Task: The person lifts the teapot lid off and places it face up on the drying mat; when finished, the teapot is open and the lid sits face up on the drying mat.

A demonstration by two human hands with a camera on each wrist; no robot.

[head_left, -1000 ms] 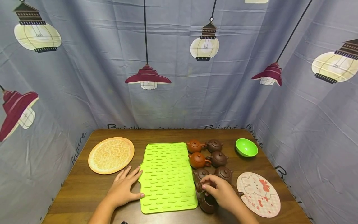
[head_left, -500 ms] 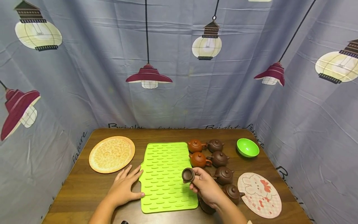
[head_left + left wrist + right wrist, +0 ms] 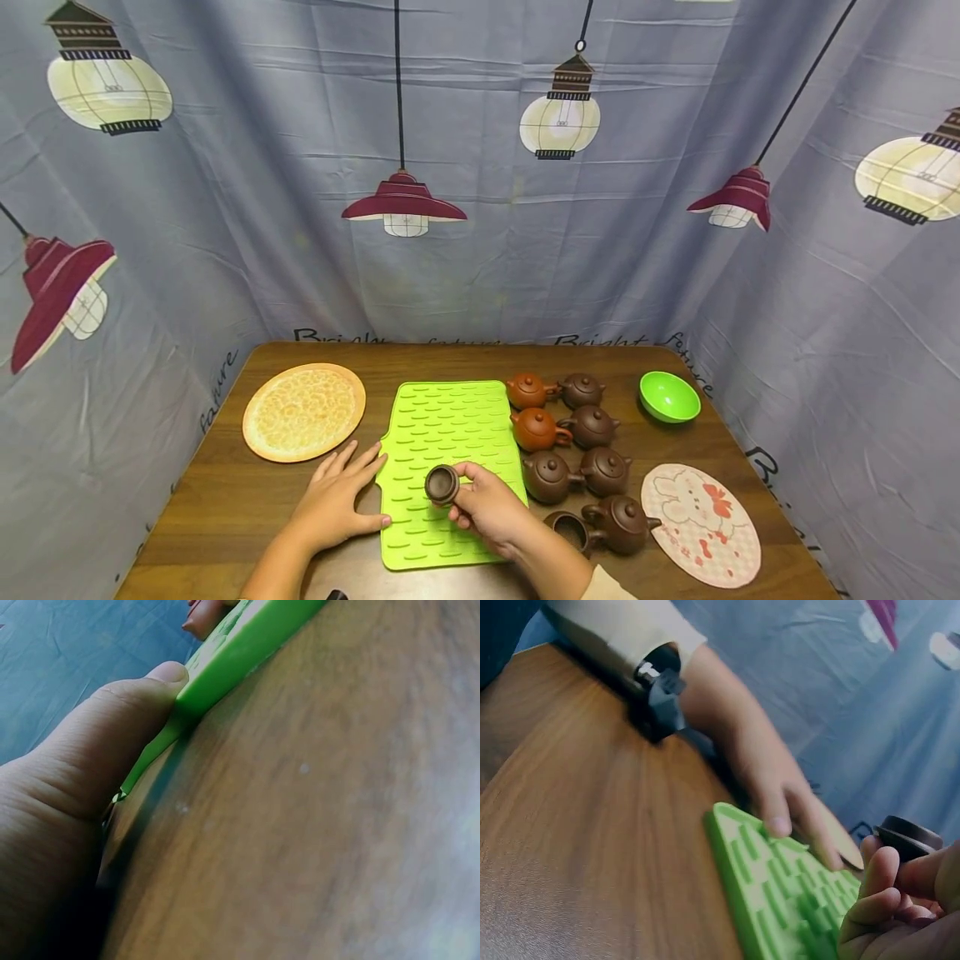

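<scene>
My right hand (image 3: 491, 510) pinches a small dark brown teapot lid (image 3: 442, 483), its hollow underside facing up, above the lime green mat (image 3: 453, 433). The right wrist view shows the same lid (image 3: 907, 836) between thumb and fingers. On the mat's left edge, my left hand (image 3: 330, 504) rests with its fingers spread; its thumb (image 3: 142, 701) touches the rim in the left wrist view. A dark brown teapot without its lid (image 3: 567, 529) stands right of the mat's near corner. Beside it is a lidded dark brown teapot (image 3: 625, 523).
More dark brown teapots (image 3: 547, 477) and two orange-brown ones (image 3: 536, 429) line the mat's right side. Farther right are a green bowl (image 3: 670, 397) and a round rabbit placemat (image 3: 701, 525). A round yellow placemat (image 3: 303, 412) lies at back left.
My right hand has lifted the lid off the near brown teapot and carried it left over the mat, showing its hollow side. The left hand has stayed on the mat's edge.
</scene>
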